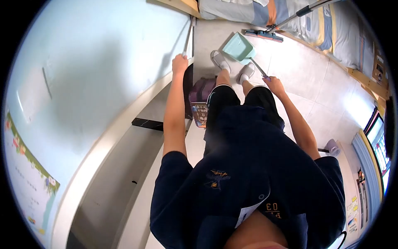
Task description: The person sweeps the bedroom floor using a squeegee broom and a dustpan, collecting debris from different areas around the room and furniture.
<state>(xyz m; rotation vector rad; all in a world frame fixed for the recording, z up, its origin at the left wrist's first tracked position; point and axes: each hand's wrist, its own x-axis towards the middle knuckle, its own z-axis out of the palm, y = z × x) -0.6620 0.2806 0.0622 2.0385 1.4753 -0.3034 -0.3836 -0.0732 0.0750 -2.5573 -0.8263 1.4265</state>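
Note:
My left hand point(180, 64) is closed round the end of a thin pole point(188, 35), which runs up beside the pale blue wall panel; its far end is hidden. My right hand point(274, 85) grips the handle point(259, 67) of a light green dustpan point(239, 48). The dustpan rests on the tiled floor just in front of my slippers point(247, 71). Its pan looks empty at this distance.
A flat mop point(264, 35) with a metal pole stands beyond the dustpan, by a bed with striped bedding point(290, 12). A purple bag point(201, 91) and a printed box point(199, 114) sit beside my legs. Shelving point(124, 166) lines the left.

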